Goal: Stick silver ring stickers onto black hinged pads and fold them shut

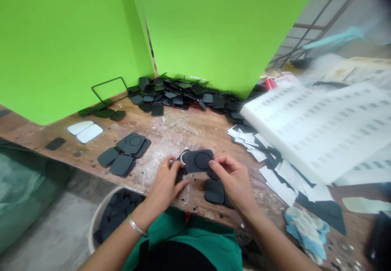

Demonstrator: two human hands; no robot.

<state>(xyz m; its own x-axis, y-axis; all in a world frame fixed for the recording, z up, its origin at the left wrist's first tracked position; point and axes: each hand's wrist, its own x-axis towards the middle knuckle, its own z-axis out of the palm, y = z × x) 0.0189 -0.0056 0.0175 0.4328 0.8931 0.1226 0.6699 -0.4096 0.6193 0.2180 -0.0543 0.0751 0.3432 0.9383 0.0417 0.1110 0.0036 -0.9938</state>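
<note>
At the near edge of the wooden table (195,130), my left hand (166,183) and right hand (233,179) pinch one dark pad (198,161) between closed fingers; behind lie loose pads (125,153), then a heap (183,93).

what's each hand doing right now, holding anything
Left hand: fingers closed on the left end of the dark pad.
Right hand: fingers pinching the same pad's right end.

A workshop: worn workbench (189,130) heaped with dark pads (183,93).
</note>
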